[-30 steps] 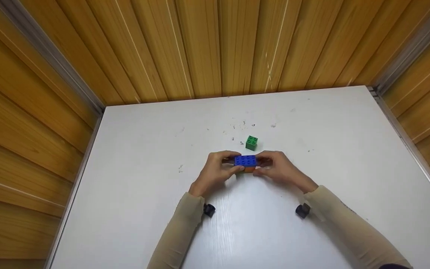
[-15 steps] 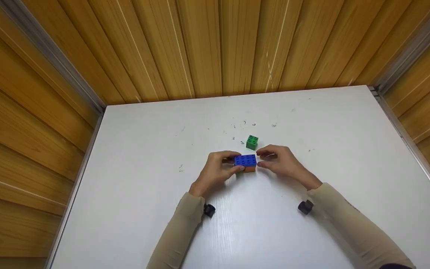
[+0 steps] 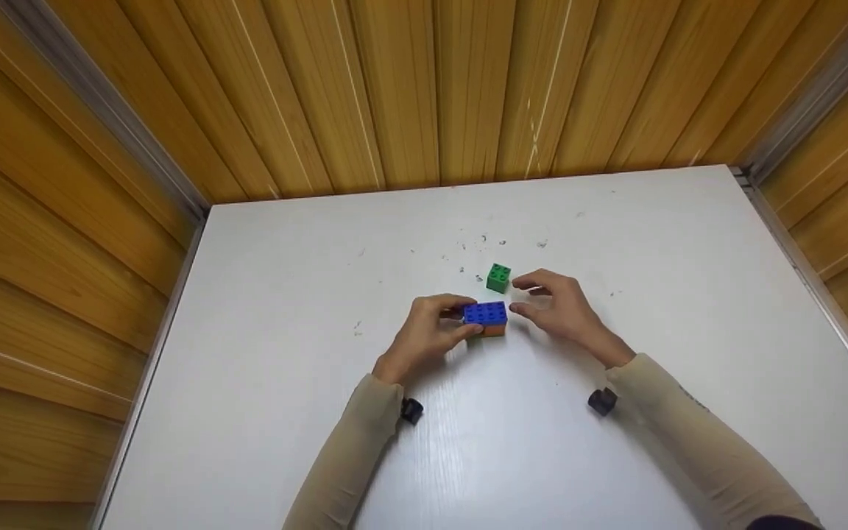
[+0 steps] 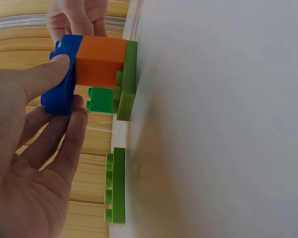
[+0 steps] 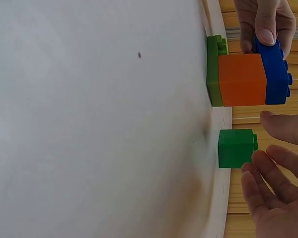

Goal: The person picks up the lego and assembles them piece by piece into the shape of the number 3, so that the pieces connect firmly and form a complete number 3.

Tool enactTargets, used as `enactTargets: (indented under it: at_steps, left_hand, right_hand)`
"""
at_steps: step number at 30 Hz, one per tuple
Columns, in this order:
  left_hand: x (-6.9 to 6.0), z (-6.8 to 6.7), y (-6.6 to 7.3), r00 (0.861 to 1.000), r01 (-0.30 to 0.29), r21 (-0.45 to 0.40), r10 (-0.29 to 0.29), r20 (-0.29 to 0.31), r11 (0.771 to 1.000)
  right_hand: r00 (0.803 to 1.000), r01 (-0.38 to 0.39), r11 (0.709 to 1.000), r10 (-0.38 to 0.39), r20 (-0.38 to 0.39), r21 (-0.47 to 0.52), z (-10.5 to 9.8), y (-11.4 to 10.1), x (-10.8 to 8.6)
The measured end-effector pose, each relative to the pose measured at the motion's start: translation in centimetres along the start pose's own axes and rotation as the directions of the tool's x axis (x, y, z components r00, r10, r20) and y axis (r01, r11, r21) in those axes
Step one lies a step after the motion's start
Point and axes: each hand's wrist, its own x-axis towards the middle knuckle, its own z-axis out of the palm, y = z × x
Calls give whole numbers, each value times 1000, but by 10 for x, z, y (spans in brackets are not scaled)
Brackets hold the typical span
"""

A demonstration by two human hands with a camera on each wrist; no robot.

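Observation:
My left hand (image 3: 428, 335) pinches a long blue brick (image 3: 485, 313) between thumb and fingers. That brick forms the top of a stack. Under it sits an orange brick (image 5: 242, 80), and lowest is a flat light-green brick (image 4: 128, 82) whose studs stick out past the orange one. A small green brick (image 3: 498, 278) stands apart just behind the stack. To its right is my right hand (image 3: 564, 305), thumb and fingers spread and holding nothing; whether a fingertip touches the green brick is unclear.
The left wrist view shows another flat light-green brick (image 4: 118, 186) on the table below my left fingers; my hand hides it in the head view. Dark specks mark the white table (image 3: 284, 280) behind the bricks. Wood-patterned walls (image 3: 394, 96) enclose the back and sides.
My right hand has come off the right end of the stack and moved back and slightly right, beside the small green brick. My left hand stays on the blue brick.

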Motion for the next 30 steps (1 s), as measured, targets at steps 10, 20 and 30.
enactTargets:
  at_steps: [10,20,30]
  left_hand:
    - [0,1,4,1000,9,19,-9,-7,1000]
    - [-2,4,3,999,-1,56,3,-38,998]
    - [-2,4,2,999,12,58,-9,-45,998]
  right_hand:
    - [997,19,1000,-20,-77,-19,1,-1,8]
    - [993,-5,999,-1,-122,-43,8,2,17]
    - [993,-25,999,21,-113,-39,13,8,24]
